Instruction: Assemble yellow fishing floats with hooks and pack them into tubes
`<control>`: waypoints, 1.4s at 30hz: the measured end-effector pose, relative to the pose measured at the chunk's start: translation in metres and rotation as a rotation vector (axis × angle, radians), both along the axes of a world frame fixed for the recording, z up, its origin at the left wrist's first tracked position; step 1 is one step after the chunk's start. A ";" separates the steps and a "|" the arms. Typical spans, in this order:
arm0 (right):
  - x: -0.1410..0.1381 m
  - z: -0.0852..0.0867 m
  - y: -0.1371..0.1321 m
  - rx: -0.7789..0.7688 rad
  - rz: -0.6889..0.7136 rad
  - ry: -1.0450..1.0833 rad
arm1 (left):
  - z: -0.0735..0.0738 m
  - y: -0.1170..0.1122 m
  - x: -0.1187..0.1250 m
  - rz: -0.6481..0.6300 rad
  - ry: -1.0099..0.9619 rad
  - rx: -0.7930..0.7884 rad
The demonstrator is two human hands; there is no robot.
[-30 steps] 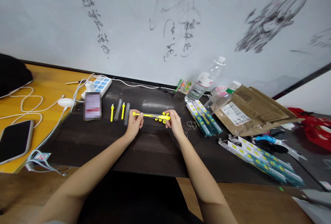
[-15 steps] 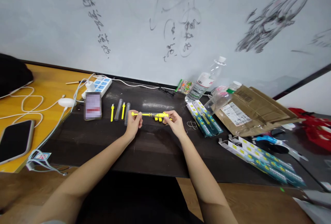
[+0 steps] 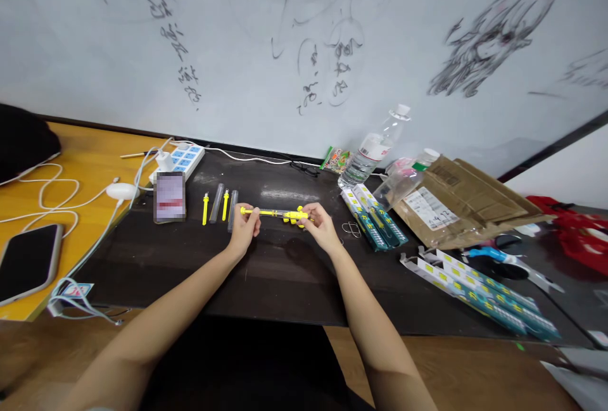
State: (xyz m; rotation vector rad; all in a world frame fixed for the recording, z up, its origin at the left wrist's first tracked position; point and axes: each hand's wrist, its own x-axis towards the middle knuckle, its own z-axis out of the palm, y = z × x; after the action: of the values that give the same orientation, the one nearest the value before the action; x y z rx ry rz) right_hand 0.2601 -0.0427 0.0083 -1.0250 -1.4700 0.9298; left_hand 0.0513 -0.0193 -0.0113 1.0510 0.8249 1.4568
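Stretched level between my hands is a slim clear tube with yellow parts (image 3: 272,213); its exact kind is not plain. My left hand (image 3: 244,231) is closed on its yellow left end. My right hand (image 3: 321,227) pinches the yellow fitting at the other end. Several small yellow pieces (image 3: 289,219) show beside the right fingertips, partly hidden. Left of my left hand lie a yellow stick (image 3: 205,209), a clear tube (image 3: 216,202), a second yellow stick (image 3: 225,204) and another clear tube (image 3: 232,210), side by side on the dark table (image 3: 285,278).
At the right are teal-and-white boxes (image 3: 373,218), more such boxes (image 3: 484,294), plastic bottles (image 3: 373,148), a cardboard parcel (image 3: 456,202) and blue-handled scissors (image 3: 498,258). A phone (image 3: 170,197), power strip (image 3: 187,159) and cables are at the left. Behind stands a whiteboard (image 3: 237,82).
The yellow fitting in my right fingers has turned slightly and sits a little lower. My left hand keeps its hold. The whole view has shifted slightly.
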 end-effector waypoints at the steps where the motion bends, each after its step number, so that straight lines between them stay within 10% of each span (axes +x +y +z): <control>1: 0.000 -0.001 0.000 0.005 0.001 -0.009 | 0.000 0.000 0.000 -0.001 0.001 0.000; 17: 0.003 0.000 0.000 0.001 0.021 -0.014 | -0.003 0.002 -0.002 -0.023 0.069 -0.034; 25: 0.018 0.001 0.006 -0.031 -0.053 0.100 | 0.001 0.003 -0.022 -0.245 0.636 0.056; 31: 0.025 0.003 0.004 -0.080 -0.004 0.080 | 0.008 0.006 -0.029 -0.038 1.127 0.436; 42: 0.028 0.003 0.003 -0.110 0.025 0.127 | 0.006 -0.002 -0.021 -0.300 1.308 0.560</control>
State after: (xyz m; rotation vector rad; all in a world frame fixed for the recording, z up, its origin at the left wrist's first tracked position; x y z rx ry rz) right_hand 0.2883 -0.0394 0.0117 -1.0100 -1.3407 1.0844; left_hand 0.0298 -0.0216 -0.0055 2.5195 1.0508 0.5903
